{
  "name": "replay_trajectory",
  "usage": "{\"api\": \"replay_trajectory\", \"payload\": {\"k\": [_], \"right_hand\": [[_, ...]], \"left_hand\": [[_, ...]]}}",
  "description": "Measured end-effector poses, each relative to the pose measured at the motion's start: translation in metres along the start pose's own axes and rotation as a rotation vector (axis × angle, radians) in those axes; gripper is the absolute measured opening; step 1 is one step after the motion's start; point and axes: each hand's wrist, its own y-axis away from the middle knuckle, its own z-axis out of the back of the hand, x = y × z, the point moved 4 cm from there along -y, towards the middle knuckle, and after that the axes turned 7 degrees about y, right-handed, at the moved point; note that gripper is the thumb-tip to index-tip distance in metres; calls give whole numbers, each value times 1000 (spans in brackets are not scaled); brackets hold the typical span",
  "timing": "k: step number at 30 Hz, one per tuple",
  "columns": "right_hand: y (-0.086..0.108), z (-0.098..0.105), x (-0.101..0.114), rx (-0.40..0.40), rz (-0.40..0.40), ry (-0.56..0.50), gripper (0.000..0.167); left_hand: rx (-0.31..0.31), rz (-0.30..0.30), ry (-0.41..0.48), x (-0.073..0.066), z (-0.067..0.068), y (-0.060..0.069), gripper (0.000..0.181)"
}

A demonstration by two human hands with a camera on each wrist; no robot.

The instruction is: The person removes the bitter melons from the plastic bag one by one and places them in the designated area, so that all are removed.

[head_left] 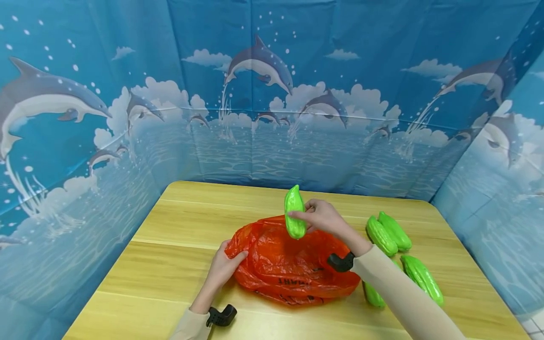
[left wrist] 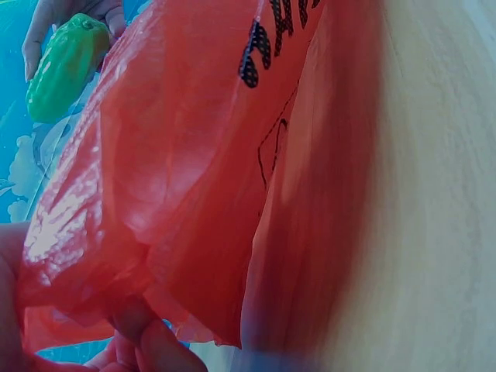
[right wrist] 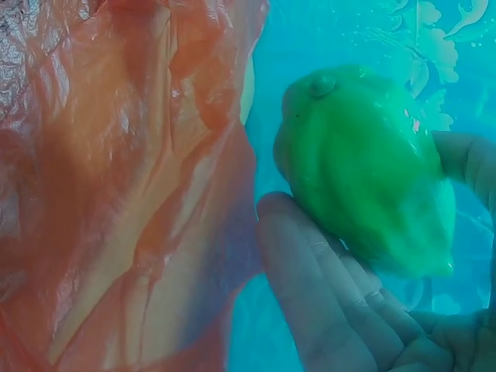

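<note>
A red plastic bag lies on the table with its mouth spread wide. My left hand pinches the bag's left rim between thumb and fingers; in the left wrist view the fingers hold bunched plastic. Above the bag's far side, my right hand grips a bright green, ridged vegetable-like piece, held upright. The right wrist view shows this green piece between the thumb and the fingers, beside the red plastic.
Several more green pieces lie right of the bag: two side by side, one nearer the front, and one partly under the right forearm. The wooden table meets a dolphin-printed curtain behind and at the sides.
</note>
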Motion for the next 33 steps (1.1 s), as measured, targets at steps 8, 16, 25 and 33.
{"api": "replay_trajectory", "payload": {"k": [8, 16, 25, 33], "right_hand": [[-2, -8, -1, 11, -2, 32, 59], [-3, -15, -4, 38, -7, 6, 53], [-7, -27, -7, 63, -16, 5, 48], [-9, -38, -11, 83, -28, -3, 47]], "left_hand": [[4, 2, 10, 1, -1, 0, 53], [0, -4, 5, 3, -1, -1, 52], [9, -12, 18, 1, -2, 1, 53], [7, -22, 20, 0, -4, 4, 53]]}}
